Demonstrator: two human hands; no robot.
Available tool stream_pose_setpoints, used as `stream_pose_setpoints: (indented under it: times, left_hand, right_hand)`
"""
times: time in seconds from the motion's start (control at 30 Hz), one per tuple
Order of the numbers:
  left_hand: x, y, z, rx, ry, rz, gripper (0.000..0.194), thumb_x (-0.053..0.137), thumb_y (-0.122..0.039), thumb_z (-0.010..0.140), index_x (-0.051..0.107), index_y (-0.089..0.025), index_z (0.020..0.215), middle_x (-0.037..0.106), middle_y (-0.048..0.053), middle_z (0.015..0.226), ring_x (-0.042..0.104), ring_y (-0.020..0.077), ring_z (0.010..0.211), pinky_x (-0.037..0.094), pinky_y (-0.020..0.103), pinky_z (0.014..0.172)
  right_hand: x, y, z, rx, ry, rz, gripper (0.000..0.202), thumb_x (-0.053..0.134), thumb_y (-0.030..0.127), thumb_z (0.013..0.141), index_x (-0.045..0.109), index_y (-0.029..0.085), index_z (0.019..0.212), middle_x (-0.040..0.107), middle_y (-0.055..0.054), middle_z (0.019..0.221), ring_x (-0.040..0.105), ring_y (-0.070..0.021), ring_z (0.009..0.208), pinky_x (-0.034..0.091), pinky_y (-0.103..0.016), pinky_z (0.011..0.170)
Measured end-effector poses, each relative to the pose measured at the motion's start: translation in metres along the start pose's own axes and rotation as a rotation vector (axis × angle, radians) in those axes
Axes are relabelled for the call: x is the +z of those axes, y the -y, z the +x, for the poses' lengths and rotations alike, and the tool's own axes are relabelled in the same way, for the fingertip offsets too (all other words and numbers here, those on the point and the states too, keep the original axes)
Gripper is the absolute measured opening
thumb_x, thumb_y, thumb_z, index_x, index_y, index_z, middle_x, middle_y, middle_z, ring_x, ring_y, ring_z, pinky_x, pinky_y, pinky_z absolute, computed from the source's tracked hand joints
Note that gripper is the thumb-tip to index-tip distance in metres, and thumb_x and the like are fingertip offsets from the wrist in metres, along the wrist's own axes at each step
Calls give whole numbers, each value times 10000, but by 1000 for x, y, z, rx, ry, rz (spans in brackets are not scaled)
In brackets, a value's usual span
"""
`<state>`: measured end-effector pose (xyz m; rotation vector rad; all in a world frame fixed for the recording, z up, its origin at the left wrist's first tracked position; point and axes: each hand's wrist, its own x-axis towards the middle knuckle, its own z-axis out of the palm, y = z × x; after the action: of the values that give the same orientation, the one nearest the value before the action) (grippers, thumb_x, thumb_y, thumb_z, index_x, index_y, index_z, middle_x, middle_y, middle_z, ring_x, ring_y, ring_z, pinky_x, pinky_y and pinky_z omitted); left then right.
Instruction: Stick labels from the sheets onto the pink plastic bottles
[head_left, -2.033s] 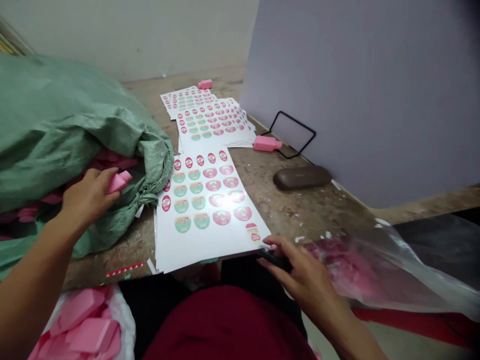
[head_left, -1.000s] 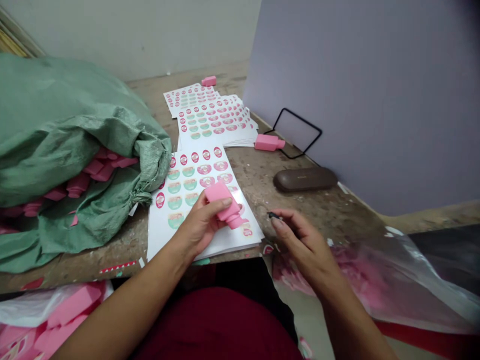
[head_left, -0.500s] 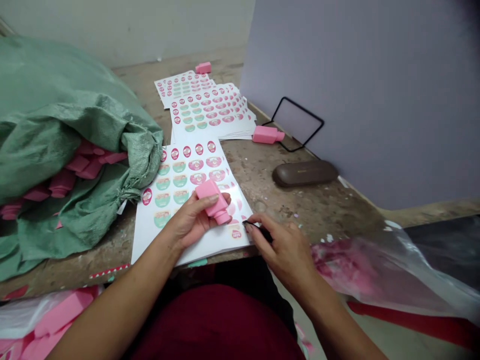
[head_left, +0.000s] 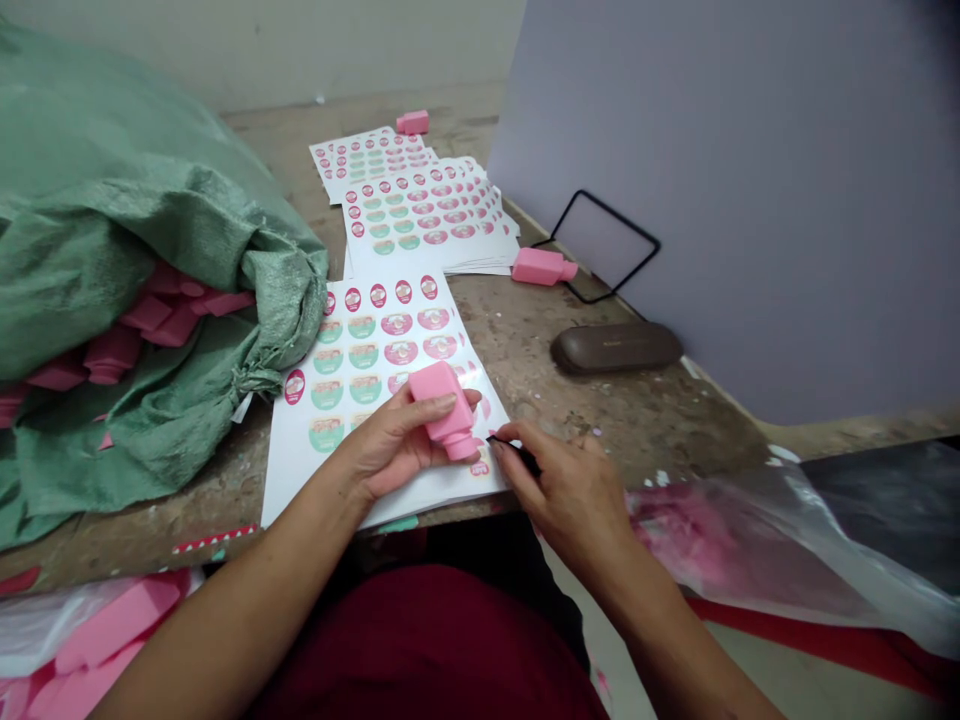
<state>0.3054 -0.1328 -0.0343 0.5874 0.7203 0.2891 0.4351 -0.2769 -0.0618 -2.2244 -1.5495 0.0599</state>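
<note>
A small pink square bottle (head_left: 441,402) lies tilted in my left hand (head_left: 386,445), its neck pointing down and right. My thumb presses across the side of it. Under this hand is a stack of sticker sheets (head_left: 291,480), printed with green, pink and red labels. At the stack's right edge, my right hand (head_left: 581,495) pinches a thin black pointed tool (head_left: 529,460). The tool's tip is close to the bottle's neck, above the sheet; whether it touches the paper I cannot tell.
On the left a green woven sack (head_left: 172,200) gapes over several pink bottles. Fanned sticker sheets (head_left: 420,262) lie farther back. To the right are another pink bottle (head_left: 538,266), a black wire stand (head_left: 649,256), a brown case (head_left: 615,348) and a grey panel (head_left: 720,200).
My left hand has shifted slightly right with the bottle, nearer the tool's tip, and now covers more of the labels there. The view has turned a little.
</note>
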Motion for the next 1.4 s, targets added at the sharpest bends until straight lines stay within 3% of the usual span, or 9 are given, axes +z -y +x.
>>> stream_pose_setpoints:
  times: [0.37, 0.6, 0.67, 0.9, 1.17, 1.27, 1.4]
  left_hand:
    - [-3, 3, 3, -22, 18, -25, 375, 724, -103, 751, 582, -148, 1095, 684, 123, 1014, 649, 220, 887, 613, 408, 679]
    - [-6, 3, 3, -32, 35, -29, 332, 736, -131, 738, 601, -124, 1041, 684, 131, 1008, 659, 248, 909, 604, 443, 725]
    - [-6, 2, 3, -35, 33, -45, 332, 733, -136, 742, 601, -125, 1047, 685, 132, 1004, 656, 247, 919, 600, 445, 741]
    - [-7, 2, 4, -53, 49, -52, 329, 736, -138, 745, 597, -138, 1044, 683, 126, 1016, 648, 239, 950, 590, 468, 789]
    - [-9, 3, 4, -29, 42, -48, 299, 717, -133, 762, 601, -127, 1037, 679, 133, 1020, 648, 236, 943, 596, 438, 758]
    - [-9, 4, 5, -32, 35, -66, 304, 713, -125, 766, 604, -131, 1050, 691, 134, 1023, 658, 237, 969, 585, 425, 803]
    - [-10, 4, 7, -41, 34, -135, 304, 692, -130, 785, 607, -103, 1076, 706, 149, 1004, 678, 248, 995, 565, 410, 876]
  right_hand:
    - [2, 2, 1, 17, -14, -9, 262, 465, 325, 947, 699, 227, 879, 725, -26, 686, 517, -178, 523, 313, -318, 643]
    - [-2, -6, 4, 212, 152, 314, 281, 483, 415, 907, 703, 241, 930, 707, -10, 686, 624, -199, 607, 378, -286, 594]
    - [-2, -6, 2, 196, 143, 319, 279, 483, 409, 909, 704, 242, 945, 715, -12, 706, 627, -197, 615, 385, -290, 610]
    - [4, -2, 0, 58, -8, 4, 263, 474, 350, 937, 711, 243, 903, 722, -24, 701, 515, -171, 517, 300, -317, 633]
    - [6, -3, -2, -61, -18, 27, 291, 460, 350, 969, 719, 236, 905, 750, -30, 768, 477, -170, 533, 297, -325, 641]
    - [6, -5, -8, -25, -14, 126, 286, 465, 368, 967, 719, 236, 961, 755, -30, 798, 522, -172, 560, 334, -321, 645]
    - [3, -2, -10, 119, 53, 201, 380, 490, 434, 940, 692, 227, 1186, 743, -49, 764, 614, -212, 612, 419, -323, 635]
